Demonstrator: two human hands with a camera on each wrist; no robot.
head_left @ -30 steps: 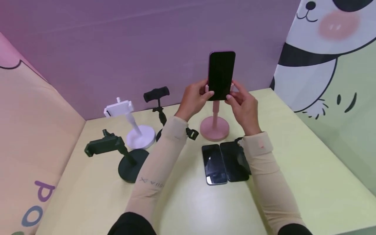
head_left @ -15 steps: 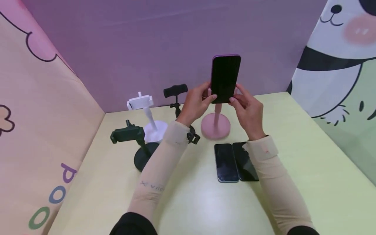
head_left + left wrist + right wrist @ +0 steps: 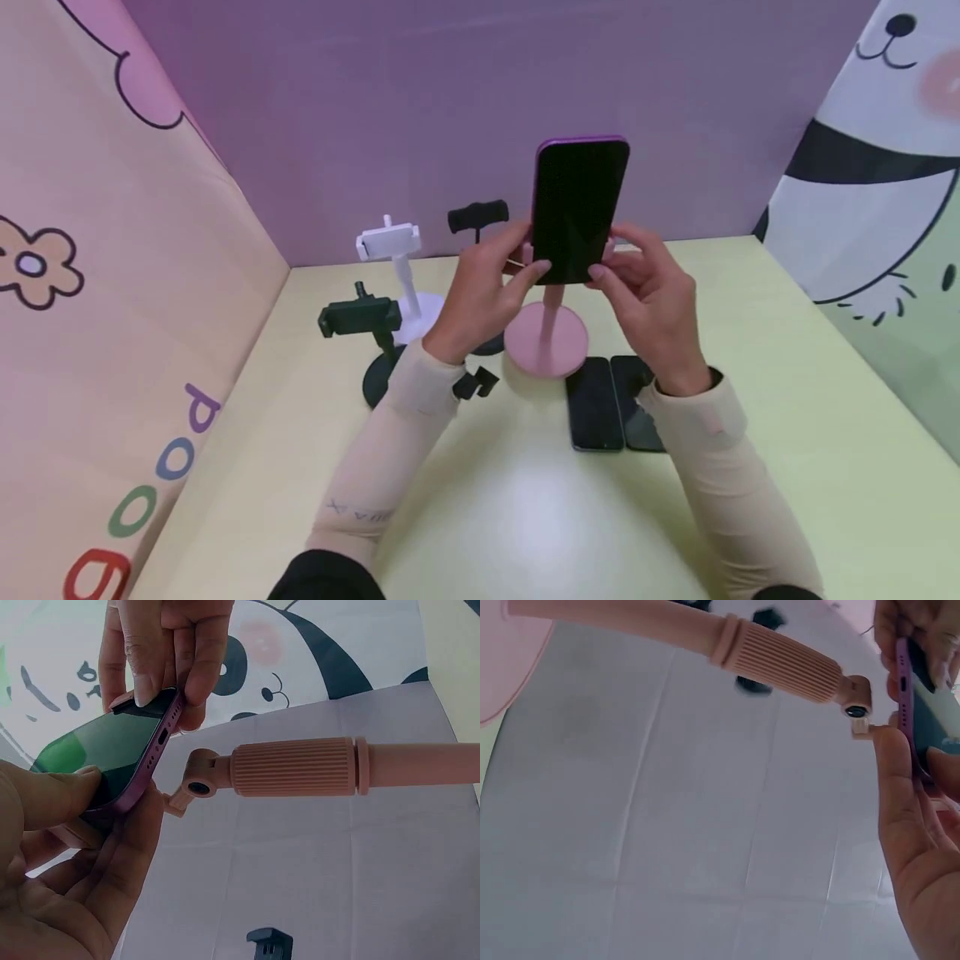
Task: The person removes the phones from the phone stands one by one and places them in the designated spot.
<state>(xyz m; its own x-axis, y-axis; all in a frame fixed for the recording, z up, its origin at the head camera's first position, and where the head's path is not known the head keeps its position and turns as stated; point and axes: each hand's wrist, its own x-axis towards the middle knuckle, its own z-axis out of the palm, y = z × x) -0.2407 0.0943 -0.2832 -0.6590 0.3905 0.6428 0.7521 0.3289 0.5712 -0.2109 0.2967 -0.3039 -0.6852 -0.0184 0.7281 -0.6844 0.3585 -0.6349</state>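
Note:
A purple-edged smartphone [image 3: 579, 208] stands upright with its dark screen facing me, at the head of a pink phone stand [image 3: 546, 340]. My left hand [image 3: 483, 287] grips its lower left corner, thumb on the screen and fingers behind. At the lower right corner my right hand [image 3: 654, 300] pinches it the same way. In the left wrist view the phone's bottom edge [image 3: 150, 746] with its port shows, beside the stand's jointed neck [image 3: 201, 774]. Most of the stand's clamp is hidden behind the phone and fingers.
Two dark phones [image 3: 595, 406] lie side by side in front of the pink base, partly under my right wrist. To the left stand a dark green phone stand [image 3: 360, 317], a white one [image 3: 390, 242] and a black one [image 3: 477, 215]. A purple backdrop [image 3: 375, 108] rises behind the table.
The head view has shifted left and come nearer the phone. Both hands keep holding the phone at the pink stand, and it looks slightly larger and lower now.

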